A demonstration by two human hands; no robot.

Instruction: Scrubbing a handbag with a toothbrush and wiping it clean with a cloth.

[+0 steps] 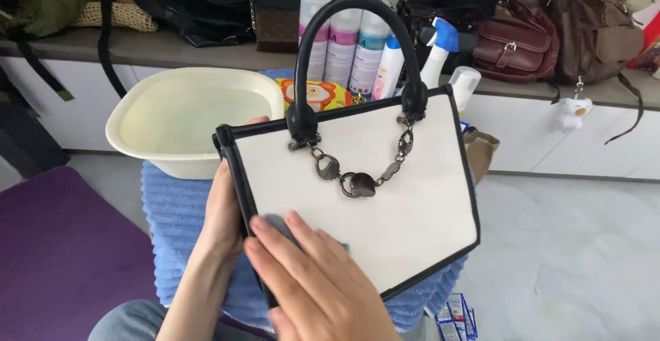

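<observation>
Two hands on white handbag (385, 196), grey cloth (276, 223) under right fingers (289, 245).

— What are the hands doing?
— The left hand (223, 210) grips the white handbag (385, 203) by its black-trimmed edge; the right hand (313, 279) presses a grey cloth (278, 225) flat on its front.
— And behind?
— A cream basin (172, 124) on a blue towel (179, 217).

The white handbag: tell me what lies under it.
Under the white handbag a blue ribbed towel shows at its left and lower edges. What the towel rests on is covered. A grey cloth sits between the right hand and the bag's face.
</observation>
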